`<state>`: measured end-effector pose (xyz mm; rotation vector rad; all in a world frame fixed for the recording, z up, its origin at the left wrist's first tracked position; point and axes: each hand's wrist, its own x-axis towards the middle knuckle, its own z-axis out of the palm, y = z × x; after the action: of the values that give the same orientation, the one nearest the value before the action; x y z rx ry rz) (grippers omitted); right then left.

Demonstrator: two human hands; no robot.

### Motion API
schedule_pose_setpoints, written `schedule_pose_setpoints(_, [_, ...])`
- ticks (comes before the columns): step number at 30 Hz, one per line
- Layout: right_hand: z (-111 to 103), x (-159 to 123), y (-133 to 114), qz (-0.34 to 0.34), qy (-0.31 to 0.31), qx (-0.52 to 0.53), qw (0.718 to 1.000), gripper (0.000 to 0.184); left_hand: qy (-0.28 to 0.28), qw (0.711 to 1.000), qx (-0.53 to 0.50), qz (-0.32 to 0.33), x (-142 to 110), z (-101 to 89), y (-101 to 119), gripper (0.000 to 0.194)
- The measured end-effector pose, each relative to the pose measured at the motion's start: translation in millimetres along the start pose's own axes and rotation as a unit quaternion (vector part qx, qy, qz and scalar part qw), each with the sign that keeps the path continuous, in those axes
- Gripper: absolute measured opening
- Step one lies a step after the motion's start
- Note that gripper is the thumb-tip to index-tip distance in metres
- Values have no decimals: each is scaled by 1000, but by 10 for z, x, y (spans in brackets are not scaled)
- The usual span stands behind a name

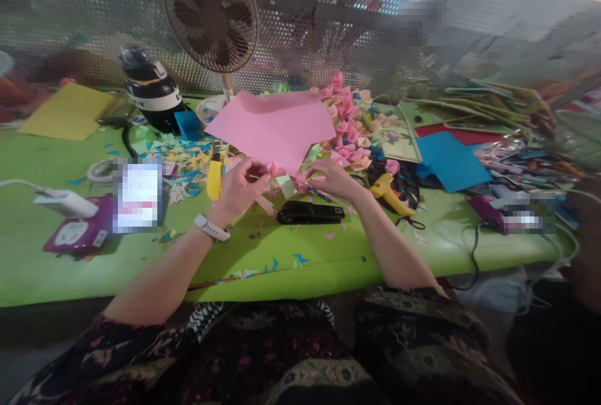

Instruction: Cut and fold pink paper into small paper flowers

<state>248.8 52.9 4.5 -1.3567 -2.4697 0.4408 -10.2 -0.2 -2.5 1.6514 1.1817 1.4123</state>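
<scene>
Above the near part of the table, my left hand [240,187] pinches a small folded pink paper piece [272,168] between thumb and fingers. My right hand [332,178] is just across from it, its bent fingertips drawn together at some pink scraps; what they hold is too small to make out. Under both hands lie a pale green paper piece [286,186] and pink offcuts. A black stapler [310,212] rests in front of the hands. Behind them a large pink paper sheet [277,122] leans over the heap.
Pink folded paper pieces [346,118] are piled behind my right hand, near a yellow glue gun [393,194]. Colourful scraps [181,164] cover the left middle. A fan [211,14], black bottle [157,95], glowing phone [137,197], blue sheet [453,161] and cables surround the work area.
</scene>
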Motion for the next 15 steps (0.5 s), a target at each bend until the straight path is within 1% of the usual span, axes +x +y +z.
schedule_pose_setpoints(3, [-1, -2, 3, -11, -16, -1, 1000, 16, 0, 1000, 2, -3, -1, 0, -1, 9])
schedule_pose_setpoints(7, [-53, -10, 24, 4, -15, -7, 1000, 19, -3, 1000, 6, -2, 0, -5, 0, 8])
schedule_pose_setpoints(11, [-122, -13, 70, 41, 2, -38, 998, 16, -3, 1000, 7, -1, 1, -7, 8, 9])
schedule_pose_setpoints(15, [-150, -24, 107, 48, -24, -51, 997, 11, -1, 1000, 4, -2, 3, -1, 2, 10])
